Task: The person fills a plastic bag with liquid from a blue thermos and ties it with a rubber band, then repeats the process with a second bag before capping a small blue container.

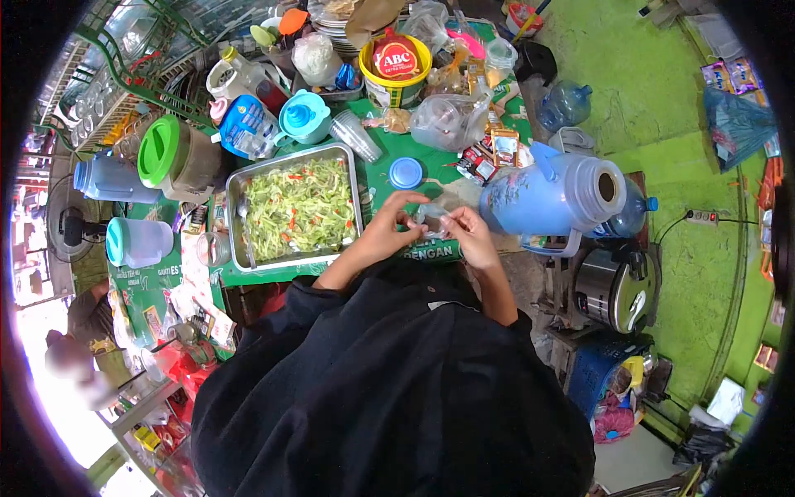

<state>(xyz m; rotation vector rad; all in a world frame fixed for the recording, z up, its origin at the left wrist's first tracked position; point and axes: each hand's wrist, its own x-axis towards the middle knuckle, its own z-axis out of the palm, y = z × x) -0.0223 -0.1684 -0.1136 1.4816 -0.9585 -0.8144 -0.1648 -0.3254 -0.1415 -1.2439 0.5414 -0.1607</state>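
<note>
Left hand (385, 230): narrow, fingers curled in on a small clear plastic bag (432, 217). Right hand (474, 238): narrow too, thumb and finger pinched on the bag's other side. Bag is up in front of me, at the near edge of the green table (377, 189). Can't tell if its mouth is apart or if anything's inside; film is crumpled and see-through, fingers cover part of it.

Status: bag in hand, both sides gripped. No knot visible, no filling I can confirm. Vegetables (298, 207) are cut into thin strips, red bits mixed through, spread across the metal tray (290, 266) left of my hands. Spoon (242, 205) leans at the tray's left side, not in my grip.

Just beyond the bag: round blue lid (406, 172), flat on the table. Nested plastic cups (356, 137) lie tipped by the tray's far right corner. Right of my right hand: blue flask (530, 199), with sachets (489, 157) behind it on the left. Further out, yellow tub (395, 93) at the back among bags.
</note>
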